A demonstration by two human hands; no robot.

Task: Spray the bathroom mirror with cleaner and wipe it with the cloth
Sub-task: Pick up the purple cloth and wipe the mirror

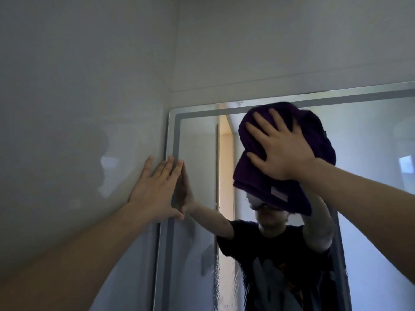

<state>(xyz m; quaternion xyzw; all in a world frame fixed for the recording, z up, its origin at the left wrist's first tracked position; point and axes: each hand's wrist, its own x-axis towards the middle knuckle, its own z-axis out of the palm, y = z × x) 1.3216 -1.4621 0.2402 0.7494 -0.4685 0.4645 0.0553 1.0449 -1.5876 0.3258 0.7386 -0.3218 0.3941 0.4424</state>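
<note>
The bathroom mirror (pixel 197 167) with a pale frosted border fills the lower right of the view. A folded dark purple cloth (pixel 312 140) lies flat against the glass near the top edge. My right hand (pixel 280 149) presses on it with fingers spread. My left hand (pixel 155 189) rests flat, fingers together, on the wall and the mirror's left border, holding nothing. Wet streaks (pixel 208 257) show on the lower glass. No spray bottle is in view.
A glossy white wall (pixel 78 108) stands to the left and meets the mirror at a corner. The ceiling edge (pixel 247 86) runs just above the mirror. The glass reflects a person in a dark T-shirt and a lit doorway.
</note>
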